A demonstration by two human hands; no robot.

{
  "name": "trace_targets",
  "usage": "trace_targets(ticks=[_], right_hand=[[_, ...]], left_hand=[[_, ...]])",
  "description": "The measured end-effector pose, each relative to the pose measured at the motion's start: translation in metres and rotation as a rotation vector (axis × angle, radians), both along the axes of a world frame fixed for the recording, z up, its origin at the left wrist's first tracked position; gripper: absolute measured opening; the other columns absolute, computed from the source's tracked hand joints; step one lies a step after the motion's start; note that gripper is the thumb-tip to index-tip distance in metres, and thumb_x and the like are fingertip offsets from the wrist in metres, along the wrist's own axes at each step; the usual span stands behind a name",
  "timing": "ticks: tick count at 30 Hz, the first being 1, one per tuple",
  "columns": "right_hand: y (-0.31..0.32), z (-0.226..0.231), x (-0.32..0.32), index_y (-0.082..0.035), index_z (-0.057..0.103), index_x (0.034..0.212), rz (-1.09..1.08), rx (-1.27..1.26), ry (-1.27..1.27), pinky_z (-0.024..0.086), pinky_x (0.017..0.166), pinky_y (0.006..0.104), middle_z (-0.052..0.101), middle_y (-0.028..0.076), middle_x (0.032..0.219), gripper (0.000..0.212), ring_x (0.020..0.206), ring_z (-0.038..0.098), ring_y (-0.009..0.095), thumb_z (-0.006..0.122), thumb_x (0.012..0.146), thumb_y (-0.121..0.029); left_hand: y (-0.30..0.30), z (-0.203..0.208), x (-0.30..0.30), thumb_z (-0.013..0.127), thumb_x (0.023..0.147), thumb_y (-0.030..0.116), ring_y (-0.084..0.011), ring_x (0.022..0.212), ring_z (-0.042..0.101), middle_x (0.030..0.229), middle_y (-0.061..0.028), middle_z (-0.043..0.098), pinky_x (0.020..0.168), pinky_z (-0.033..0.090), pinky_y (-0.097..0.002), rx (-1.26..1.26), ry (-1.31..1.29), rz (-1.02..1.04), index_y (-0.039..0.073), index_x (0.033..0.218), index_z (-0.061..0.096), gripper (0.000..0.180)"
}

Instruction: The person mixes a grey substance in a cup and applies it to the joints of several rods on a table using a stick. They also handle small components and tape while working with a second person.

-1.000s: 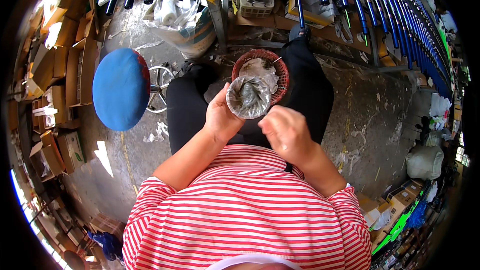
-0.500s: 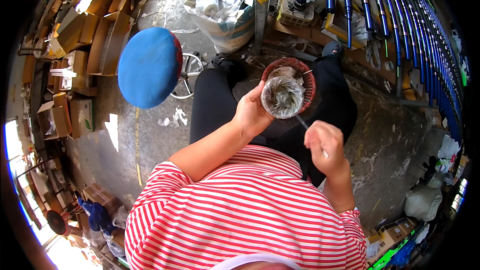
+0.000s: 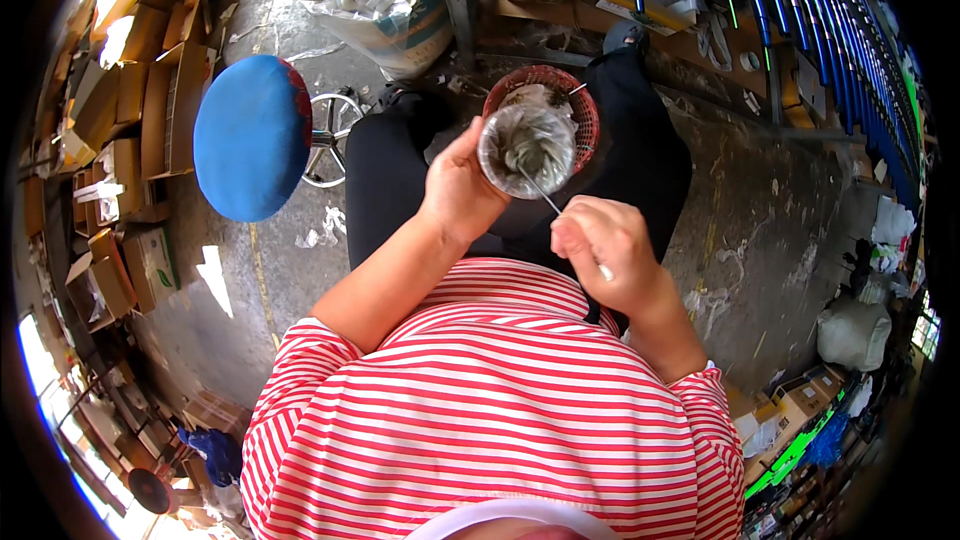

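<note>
My left hand (image 3: 463, 185) is wrapped round the side of a cup lined with clear plastic film (image 3: 522, 125), held in front of my lap. Grey-brown stuff shows inside the cup, too blurred to name. My right hand (image 3: 612, 248) grips a thin rod with a pale end (image 3: 542, 191); its far tip reaches into the cup. Just beyond the cup sits a red mesh basket (image 3: 592, 120) between my knees, partly hidden by the cup. A second thin stick (image 3: 577, 89) pokes out over the basket's rim.
A blue round-seated stool (image 3: 252, 138) with a wheel-like foot ring stands at the left. Ahead is a big white sack (image 3: 415, 35) stuffed with plastic. Dark blue tubes (image 3: 800, 30) line the upper right rack. Cardboard boxes (image 3: 125, 190) fill the left side.
The rod's tip has moved from the cup's near edge into the cup. My right hand has come closer to the cup. The whole view has shifted, so surroundings sit differently.
</note>
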State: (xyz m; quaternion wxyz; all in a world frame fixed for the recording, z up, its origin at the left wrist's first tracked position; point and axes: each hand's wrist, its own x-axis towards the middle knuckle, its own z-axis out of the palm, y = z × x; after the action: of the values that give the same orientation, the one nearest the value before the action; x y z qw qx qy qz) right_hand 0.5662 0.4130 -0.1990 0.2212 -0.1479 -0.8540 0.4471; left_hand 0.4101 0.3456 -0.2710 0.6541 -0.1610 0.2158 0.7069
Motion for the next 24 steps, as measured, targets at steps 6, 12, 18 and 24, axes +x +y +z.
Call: trace_targets(ticks=[6, 12, 18, 24], right_hand=[[0.004, 0.001, 0.0, 0.0, 0.055, 0.073, -0.094, 0.031, 0.042, 0.043, 0.048, 0.0301, 0.054, 0.01, 0.064, 0.007, 0.054, 0.056, 0.022, 0.057, 0.077, -0.005], [0.012, 0.007, 0.016, 0.001, 0.055, 0.073, -0.093, -0.069, -0.088, 0.045, 0.048, 0.0301, 0.055, 0.009, 0.063, 0.007, 0.053, 0.056, 0.022, 0.057, 0.076, -0.004], [-0.001, 0.001, 0.007, 0.001, 0.055, 0.073, 0.08, 0.027, 0.053, 0.044, 0.049, 0.0326, 0.054, 0.01, 0.064, 0.006, 0.055, 0.055, 0.025, 0.058, 0.075, -0.003], [-0.003, 0.005, -0.002, 0.001, 0.054, 0.071, -0.031, 0.183, 0.098, 0.042, 0.048, 0.0336, 0.051, 0.011, 0.061, 0.009, 0.054, 0.053, 0.027, 0.059, 0.076, -0.005]], left_hand=[[-0.002, -0.004, 0.005, 0.038, 0.091, 0.03, -0.0243, 0.107, 0.049, 0.112, -0.0085, 0.056, 0.096, 0.034, -0.0419, -0.03, -0.049, 0.004, 0.006, 0.107, 0.055, 0.034], [-0.005, -0.003, 0.001, 0.041, 0.089, 0.031, -0.0236, 0.107, 0.049, 0.111, -0.0065, 0.057, 0.097, 0.033, -0.0418, 0.012, 0.012, 0.011, 0.008, 0.106, 0.056, 0.032], [-0.003, 0.007, 0.003, 0.04, 0.089, 0.028, -0.0239, 0.107, 0.049, 0.11, -0.0063, 0.057, 0.097, 0.033, -0.0417, 0.056, 0.005, -0.004, 0.008, 0.104, 0.057, 0.029], [-0.006, 0.002, 0.011, 0.041, 0.089, 0.03, -0.0231, 0.105, 0.05, 0.11, -0.0059, 0.057, 0.093, 0.037, -0.0411, -0.029, -0.041, -0.003, 0.008, 0.105, 0.057, 0.031]])
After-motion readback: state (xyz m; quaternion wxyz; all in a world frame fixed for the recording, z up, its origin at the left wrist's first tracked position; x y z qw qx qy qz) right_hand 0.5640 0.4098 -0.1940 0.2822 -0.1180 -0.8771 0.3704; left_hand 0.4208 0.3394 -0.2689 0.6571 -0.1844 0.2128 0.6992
